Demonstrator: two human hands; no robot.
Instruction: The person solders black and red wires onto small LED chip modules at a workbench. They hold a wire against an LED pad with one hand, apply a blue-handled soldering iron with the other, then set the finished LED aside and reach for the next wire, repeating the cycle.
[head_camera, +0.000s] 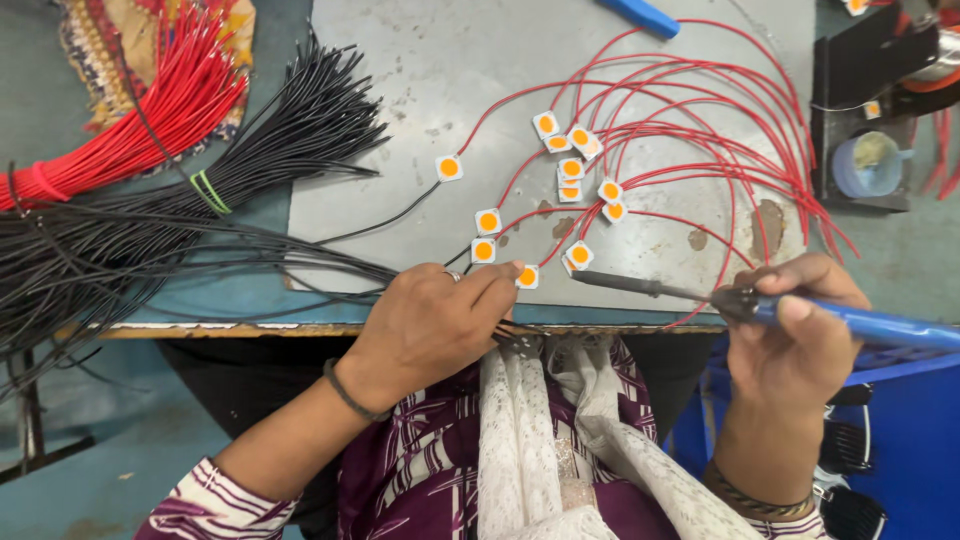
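the left hand pinches a small white square chip with an orange centre at the grey plate's near edge. the right hand is closed around a blue-handled soldering iron, lying nearly level, tip pointing left at the chip. red-wired chips lie behind; black wires and a red bundle sit left.

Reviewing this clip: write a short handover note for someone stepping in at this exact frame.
Left hand: pinches a small white LED chip at the near edge of the grey metal sheet, with black wires running under the fingers.
Right hand: holds a blue-handled soldering iron, tip just short of that chip.
Done: about a dozen chips on the sheet carry red wires.
Left: bundles of red wires and black wires lie unused at left.
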